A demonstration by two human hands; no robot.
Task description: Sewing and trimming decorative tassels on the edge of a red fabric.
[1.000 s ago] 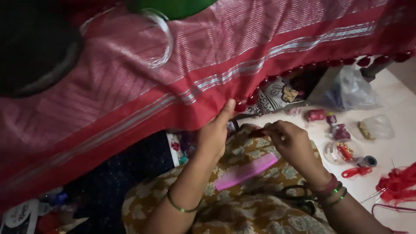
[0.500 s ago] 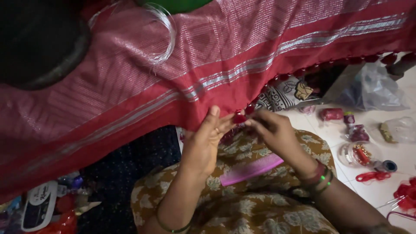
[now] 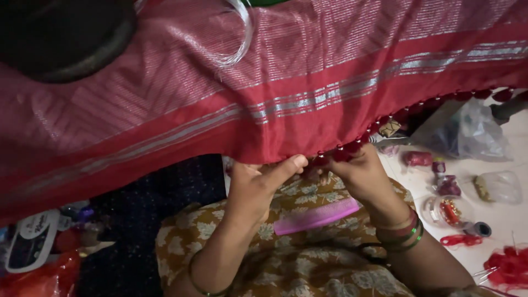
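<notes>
A large red cloth (image 3: 286, 82) with silver stripes hangs across the top of the view, its lower edge trimmed with small red tassels (image 3: 352, 147). My left hand (image 3: 256, 184) pinches that edge with thumb against fingers. My right hand (image 3: 363, 170), bangles on its wrist, holds the same edge just to the right, at a tassel. A pink comb (image 3: 316, 215) lies on my lap, on yellow floral fabric, just below both hands.
On the white floor at the right lie a clear plastic bag (image 3: 473, 135), red thread spools (image 3: 418, 158), a small round container of beads (image 3: 448, 210), and loose red thread (image 3: 509, 267). Dark blue fabric (image 3: 143, 220) and packets lie at the lower left.
Both hands have risen from my lap to the cloth's tasselled edge and closed on it. The view has shifted so the cloth fills more of the frame.
</notes>
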